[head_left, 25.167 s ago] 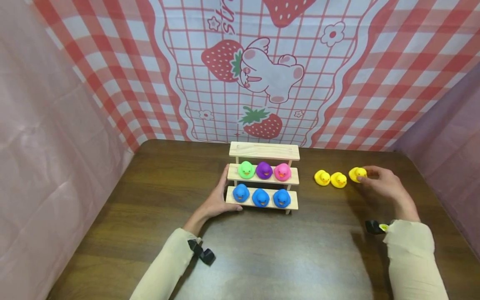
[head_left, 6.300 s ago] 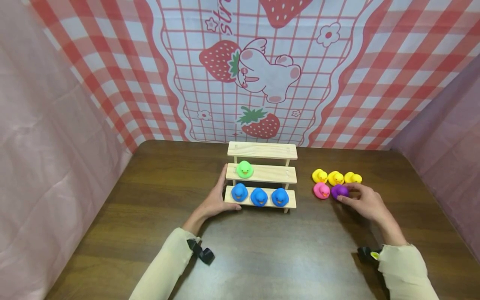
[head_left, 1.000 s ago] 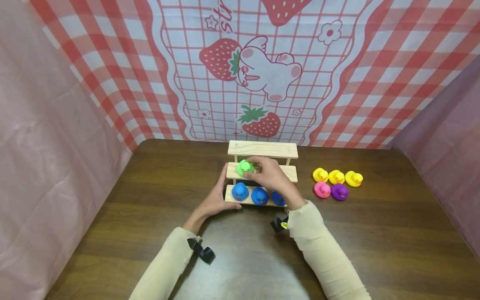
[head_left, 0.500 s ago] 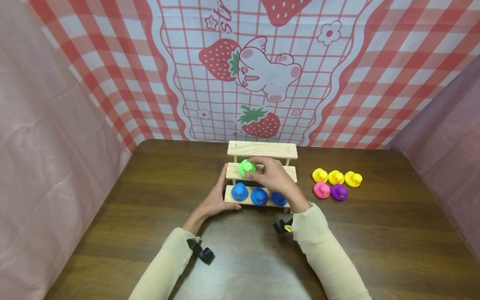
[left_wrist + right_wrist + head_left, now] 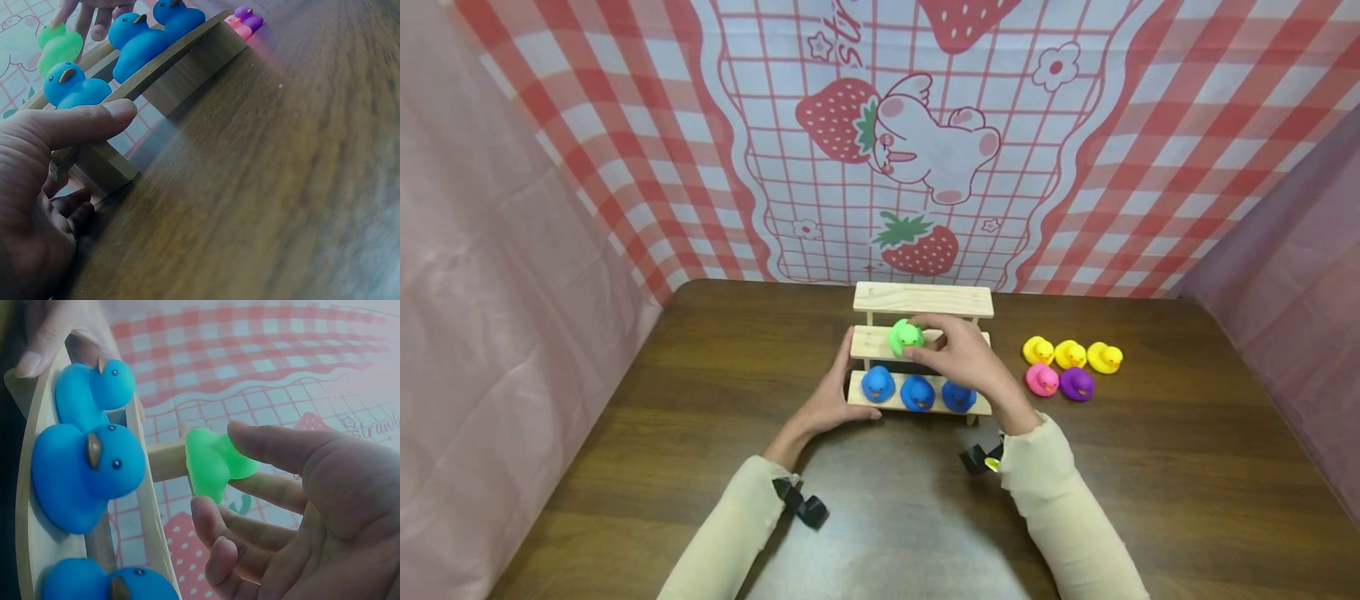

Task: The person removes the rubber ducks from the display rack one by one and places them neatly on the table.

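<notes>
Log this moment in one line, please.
left hand: grips wooden rack; right hand: pinches green duck; bottom shelf: three blue ducks; table: three yellow ducks, pink duck, purple duck

Green duck point(image 5: 906, 337), blue ducks point(image 5: 917, 393); red-and-white checked cloth point(image 5: 917, 142)

Blue ducks point(image 5: 917, 393) block the front; room above top shelf point(image 5: 923, 298)

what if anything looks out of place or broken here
Nothing looks tipped or damaged: the blue ducks sit upright on the rack, and the right hand holds the green duck. The one oddity is the backdrop cloth, whose cartoon animal and lettering run sideways.
</notes>
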A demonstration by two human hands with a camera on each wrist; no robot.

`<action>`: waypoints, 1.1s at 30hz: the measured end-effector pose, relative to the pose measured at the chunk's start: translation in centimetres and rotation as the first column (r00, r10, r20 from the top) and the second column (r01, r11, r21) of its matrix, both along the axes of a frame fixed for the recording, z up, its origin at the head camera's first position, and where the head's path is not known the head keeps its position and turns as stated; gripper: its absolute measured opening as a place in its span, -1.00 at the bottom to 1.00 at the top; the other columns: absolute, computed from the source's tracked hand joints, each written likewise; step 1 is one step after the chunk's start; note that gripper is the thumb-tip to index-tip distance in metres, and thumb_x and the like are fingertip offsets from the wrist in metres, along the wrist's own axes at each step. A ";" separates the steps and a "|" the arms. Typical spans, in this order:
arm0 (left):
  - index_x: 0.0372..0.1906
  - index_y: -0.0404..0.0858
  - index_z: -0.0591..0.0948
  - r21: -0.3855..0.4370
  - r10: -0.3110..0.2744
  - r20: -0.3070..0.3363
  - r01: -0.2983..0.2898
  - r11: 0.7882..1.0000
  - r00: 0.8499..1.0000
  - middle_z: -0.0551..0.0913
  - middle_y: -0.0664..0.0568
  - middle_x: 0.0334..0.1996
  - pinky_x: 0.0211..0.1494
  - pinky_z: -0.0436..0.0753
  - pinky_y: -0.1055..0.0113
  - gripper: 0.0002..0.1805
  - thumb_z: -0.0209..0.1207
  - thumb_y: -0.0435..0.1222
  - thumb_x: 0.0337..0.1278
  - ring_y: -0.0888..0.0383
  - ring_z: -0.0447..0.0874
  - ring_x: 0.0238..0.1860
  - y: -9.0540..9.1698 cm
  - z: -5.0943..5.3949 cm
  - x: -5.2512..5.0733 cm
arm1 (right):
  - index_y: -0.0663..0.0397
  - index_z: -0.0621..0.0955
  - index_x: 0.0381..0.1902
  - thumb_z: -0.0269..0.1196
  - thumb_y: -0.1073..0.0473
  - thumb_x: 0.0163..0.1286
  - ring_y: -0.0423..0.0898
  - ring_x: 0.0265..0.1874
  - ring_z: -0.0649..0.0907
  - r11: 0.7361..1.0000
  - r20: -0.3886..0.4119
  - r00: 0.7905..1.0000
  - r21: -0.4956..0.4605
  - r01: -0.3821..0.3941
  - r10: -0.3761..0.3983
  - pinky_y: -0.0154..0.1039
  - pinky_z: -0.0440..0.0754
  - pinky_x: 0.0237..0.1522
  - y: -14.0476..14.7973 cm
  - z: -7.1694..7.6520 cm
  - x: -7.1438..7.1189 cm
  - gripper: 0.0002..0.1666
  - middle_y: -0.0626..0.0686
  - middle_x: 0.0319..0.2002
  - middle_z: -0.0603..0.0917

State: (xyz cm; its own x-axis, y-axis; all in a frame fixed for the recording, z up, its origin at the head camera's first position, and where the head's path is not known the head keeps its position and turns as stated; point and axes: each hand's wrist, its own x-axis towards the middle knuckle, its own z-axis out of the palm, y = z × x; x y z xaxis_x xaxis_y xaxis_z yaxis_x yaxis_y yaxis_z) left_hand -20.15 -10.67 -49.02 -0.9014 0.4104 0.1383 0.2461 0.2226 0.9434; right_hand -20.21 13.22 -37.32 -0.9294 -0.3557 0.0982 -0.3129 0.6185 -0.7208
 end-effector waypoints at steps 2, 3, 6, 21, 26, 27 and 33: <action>0.63 0.02 -0.36 -0.004 0.003 -0.001 -0.003 1.000 1.000 -0.10 -0.15 0.64 0.62 0.12 -0.14 0.50 0.53 -0.44 -0.24 -0.20 0.16 0.55 0.0 0.0 0.0 | 0.10 0.61 0.21 0.38 0.06 0.32 0.02 -0.24 0.77 1.000 -0.006 1.000 -0.004 0.003 -0.003 -0.14 0.74 -0.19 0.3 0.0 0.1 -0.46 0.18 0.20 0.67; 0.63 0.01 -0.36 -0.008 0.004 -0.004 -0.004 1.000 1.000 -0.13 -0.14 0.65 0.62 0.11 -0.14 0.50 0.53 -0.43 -0.23 -0.20 0.15 0.55 0.0 0.0 0.0 | 0.11 0.62 0.21 0.38 0.07 0.31 0.01 -0.25 0.77 1.000 -0.005 1.000 -0.009 0.007 -0.007 -0.16 0.74 -0.21 0.5 0.0 0.2 -0.47 0.19 0.19 0.67; 0.63 0.00 -0.36 -0.013 0.005 -0.011 -0.006 1.000 1.000 -0.18 -0.12 0.65 0.63 0.10 -0.14 0.50 0.54 -0.43 -0.23 -0.20 0.14 0.56 0.0 0.0 0.0 | 0.10 0.62 0.20 0.39 0.07 0.30 0.00 -0.27 0.76 1.000 -0.010 1.000 -0.007 0.027 -0.028 -0.21 0.73 -0.24 0.9 0.1 0.4 -0.47 0.19 0.16 0.69; 0.63 0.02 -0.35 -0.014 0.013 -0.009 -0.013 1.000 1.000 -0.16 -0.10 0.66 0.64 0.08 -0.12 0.51 0.55 -0.43 -0.26 -0.19 0.15 0.56 0.0 0.0 0.1 | 0.10 0.64 0.18 0.40 0.06 0.29 0.03 -0.23 0.76 0.996 -0.014 0.996 -0.015 0.091 -0.091 -0.30 0.67 -0.31 3.4 0.2 1.1 -0.48 0.22 0.11 0.71; 0.63 0.05 -0.35 -0.024 0.015 -0.009 -0.015 1.000 1.000 -0.20 -0.07 0.66 0.64 0.07 -0.12 0.51 0.55 -0.41 -0.25 -0.19 0.13 0.57 0.0 0.0 0.1 | 0.14 0.62 0.19 0.39 0.08 0.31 0.01 -0.25 0.75 0.996 0.000 0.996 -0.034 0.086 -0.086 -0.33 0.66 -0.39 4.1 0.3 1.3 -0.48 0.26 0.11 0.70; 0.63 0.05 -0.35 -0.023 0.014 -0.009 -0.014 1.000 1.000 -0.20 -0.06 0.66 0.64 0.07 -0.12 0.51 0.55 -0.41 -0.24 -0.19 0.12 0.57 0.0 0.0 0.0 | 0.15 0.61 0.19 0.38 0.09 0.31 0.00 -0.27 0.76 0.996 0.001 0.996 -0.036 0.086 -0.086 -0.34 0.66 -0.40 4.3 0.3 1.4 -0.48 0.27 0.10 0.70; 0.63 0.02 -0.35 -0.019 0.009 -0.014 -0.009 1.000 1.000 -0.19 -0.08 0.66 0.63 0.08 -0.14 0.51 0.55 -0.42 -0.23 -0.20 0.12 0.57 0.1 0.0 0.0 | 0.16 0.59 0.21 0.38 0.11 0.32 0.04 -0.33 0.79 0.995 0.015 0.996 -0.040 0.091 -0.090 -0.36 0.68 -0.38 5.3 0.4 1.7 -0.46 0.29 0.01 0.74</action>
State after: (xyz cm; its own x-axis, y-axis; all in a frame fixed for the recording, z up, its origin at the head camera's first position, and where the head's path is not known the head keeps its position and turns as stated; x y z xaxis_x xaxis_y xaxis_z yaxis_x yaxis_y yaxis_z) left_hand -20.11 -10.61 -49.04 -0.9031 0.4050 0.1429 0.2570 0.2430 0.9354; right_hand -18.53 18.53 -36.89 -0.9590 -0.2659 0.0981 -0.2469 0.6139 -0.7498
